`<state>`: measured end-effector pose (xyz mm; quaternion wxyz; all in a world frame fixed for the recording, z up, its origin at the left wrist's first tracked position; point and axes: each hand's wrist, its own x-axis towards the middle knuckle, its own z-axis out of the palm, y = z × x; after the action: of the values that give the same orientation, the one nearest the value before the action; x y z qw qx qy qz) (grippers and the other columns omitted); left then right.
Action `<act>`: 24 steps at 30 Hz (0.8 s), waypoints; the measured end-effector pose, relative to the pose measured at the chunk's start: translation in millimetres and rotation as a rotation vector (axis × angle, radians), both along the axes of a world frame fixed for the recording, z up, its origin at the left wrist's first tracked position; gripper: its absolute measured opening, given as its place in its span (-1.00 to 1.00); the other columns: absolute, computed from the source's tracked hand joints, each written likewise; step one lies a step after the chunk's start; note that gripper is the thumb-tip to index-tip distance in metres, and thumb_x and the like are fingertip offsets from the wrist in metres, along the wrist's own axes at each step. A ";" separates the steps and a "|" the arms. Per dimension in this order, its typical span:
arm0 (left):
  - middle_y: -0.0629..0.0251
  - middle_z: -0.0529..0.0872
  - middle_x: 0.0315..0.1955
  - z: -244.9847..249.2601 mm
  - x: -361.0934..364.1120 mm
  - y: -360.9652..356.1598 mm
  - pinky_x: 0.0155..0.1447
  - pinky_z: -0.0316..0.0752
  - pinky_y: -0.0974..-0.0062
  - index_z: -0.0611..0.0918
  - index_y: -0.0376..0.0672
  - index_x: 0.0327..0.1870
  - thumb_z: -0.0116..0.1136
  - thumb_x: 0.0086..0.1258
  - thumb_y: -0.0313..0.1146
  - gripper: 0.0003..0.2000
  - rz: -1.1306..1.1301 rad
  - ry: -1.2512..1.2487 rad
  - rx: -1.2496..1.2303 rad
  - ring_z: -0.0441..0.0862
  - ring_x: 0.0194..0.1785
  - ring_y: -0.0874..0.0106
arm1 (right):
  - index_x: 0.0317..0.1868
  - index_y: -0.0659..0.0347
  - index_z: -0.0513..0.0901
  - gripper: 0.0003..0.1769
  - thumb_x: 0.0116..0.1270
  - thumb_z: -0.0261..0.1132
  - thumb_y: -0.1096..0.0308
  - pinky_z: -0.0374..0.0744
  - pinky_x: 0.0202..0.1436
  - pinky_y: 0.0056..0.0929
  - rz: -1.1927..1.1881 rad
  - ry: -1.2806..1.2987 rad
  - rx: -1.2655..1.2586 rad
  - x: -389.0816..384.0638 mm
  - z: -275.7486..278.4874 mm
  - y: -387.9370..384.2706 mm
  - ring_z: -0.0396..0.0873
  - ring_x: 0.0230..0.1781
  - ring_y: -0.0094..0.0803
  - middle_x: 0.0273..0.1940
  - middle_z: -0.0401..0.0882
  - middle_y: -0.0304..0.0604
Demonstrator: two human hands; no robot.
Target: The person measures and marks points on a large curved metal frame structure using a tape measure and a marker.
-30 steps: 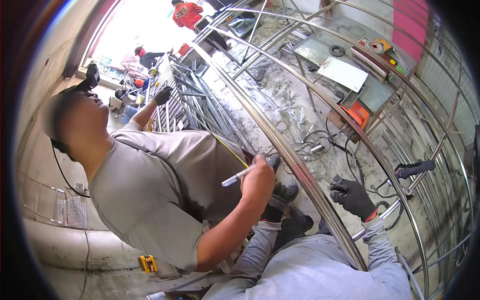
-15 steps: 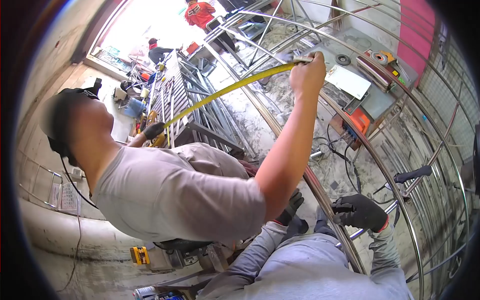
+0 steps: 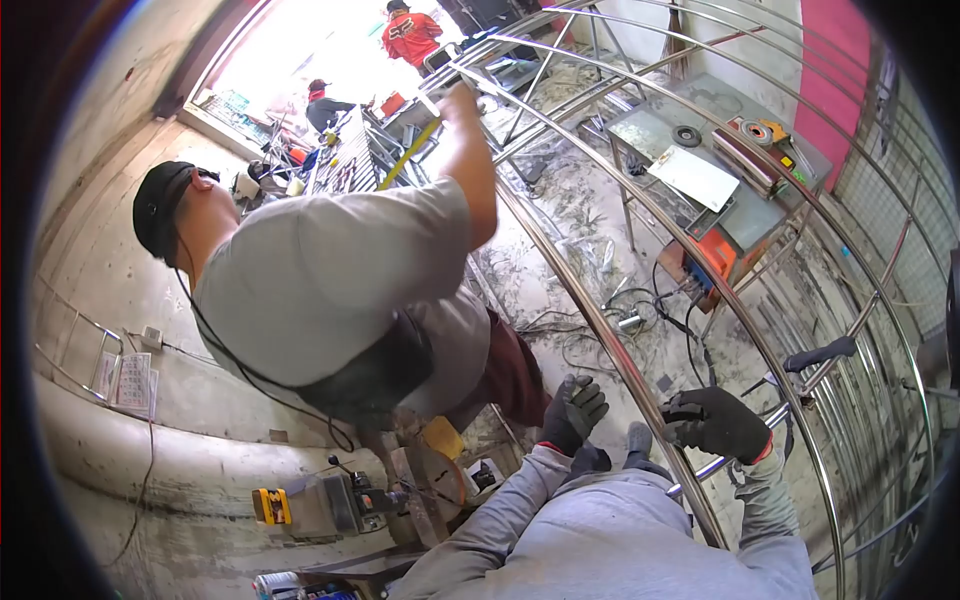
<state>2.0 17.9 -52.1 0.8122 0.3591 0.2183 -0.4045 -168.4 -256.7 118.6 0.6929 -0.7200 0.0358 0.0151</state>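
My left hand (image 3: 573, 412), in a dark glove with a red cuff, is beside the tubes with its fingers loosely bent and apart, holding nothing I can see. My right hand (image 3: 718, 424), gloved alike, is curled against a long shiny steel tube (image 3: 612, 345) of a large curved frame; its fingertips meet the tube's edge and are partly hidden. At the left a co-worker in a grey shirt (image 3: 340, 260) has an arm raised over the frame's far side. A yellow tape measure blade (image 3: 412, 152) slants down from that raised hand, partly hidden behind the arm.
Curved steel tubes (image 3: 830, 235) arch across the right side. Beyond them stands a metal table (image 3: 745, 105) with a white board (image 3: 695, 177) and grinding discs. Cables (image 3: 690, 325) lie on the floor. A black-wrapped bar (image 3: 820, 354) crosses the frame. Two more people are at the back.
The co-worker has turned and moved away, carrying the tape measure blade toward the far end. My left hand, earlier partly covered by the co-worker's arm, now shows. My right hand stays at the tube.
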 end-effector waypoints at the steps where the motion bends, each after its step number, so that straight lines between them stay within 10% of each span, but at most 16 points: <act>1: 0.10 0.69 0.16 -2.8 -1.1 1.3 0.40 0.52 -0.03 0.59 -0.09 0.21 0.14 0.63 0.03 -0.60 0.002 -0.001 -0.002 0.63 0.25 0.09 | 0.04 0.31 0.77 -0.61 0.29 0.61 0.29 0.71 -0.08 -0.35 0.045 0.046 -0.064 3.7 2.0 -2.2 0.79 -0.20 -0.37 -0.19 0.82 -0.03; 6: 0.16 0.70 0.15 -4.1 -9.0 6.3 0.39 0.52 0.03 0.60 -0.07 0.20 0.10 0.65 0.04 -0.62 -0.023 -0.022 -0.045 0.63 0.26 0.15 | 0.00 0.30 0.78 -0.61 0.32 0.57 0.18 0.69 -0.12 -0.27 0.025 -0.071 -0.228 3.7 -0.3 -0.4 0.79 -0.23 -0.20 -0.24 0.79 0.03; 9: 0.28 0.71 0.07 1.0 -12.0 6.2 0.33 0.52 0.12 0.60 -0.03 0.19 0.07 0.67 0.03 -0.64 -0.032 -0.020 -0.123 0.65 0.17 0.23 | 0.02 0.34 0.77 -0.62 0.30 0.58 0.29 0.66 -0.14 -0.40 0.072 0.046 -0.179 4.8 12.1 0.6 0.70 -0.29 -0.50 -0.24 0.81 -0.08; 11: 0.25 0.71 0.05 -9.1 -7.5 9.8 0.33 0.53 0.08 0.61 -0.02 0.15 0.09 0.65 0.02 -0.66 -0.056 -0.023 -0.178 0.64 0.14 0.20 | -0.07 0.28 0.78 -0.63 0.31 0.56 0.16 0.66 -0.17 -0.22 0.049 0.031 -0.240 2.5 19.6 2.6 0.78 -0.28 -0.07 -0.25 0.78 0.06; 16: 0.24 0.70 0.02 -33.8 1.6 12.8 0.35 0.51 0.04 0.63 -0.03 0.11 0.13 0.62 0.04 -0.66 -0.137 -0.042 -0.456 0.62 0.12 0.17 | -0.11 0.21 0.79 -0.65 0.31 0.53 0.09 0.66 -0.18 -0.19 -0.035 0.047 -0.432 -3.2 52.5 16.7 0.77 -0.29 -0.03 -0.31 0.78 0.03; 24: 0.36 0.65 -0.07 16.0 -13.2 13.4 0.36 0.48 0.13 0.61 0.00 0.06 0.09 0.66 -0.02 -0.73 -0.113 -0.021 -0.234 0.59 0.09 0.27 | -0.14 0.14 0.81 -0.68 0.34 0.44 0.06 0.65 -0.16 -0.05 -0.180 -0.024 -0.794 -14.6 64.7 42.6 0.74 -0.26 0.06 -0.31 0.76 0.04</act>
<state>-11.3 31.3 -36.1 0.8267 0.2776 0.1406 -0.4687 -183.0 -214.1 183.3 0.3597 -0.9258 0.0938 -0.0689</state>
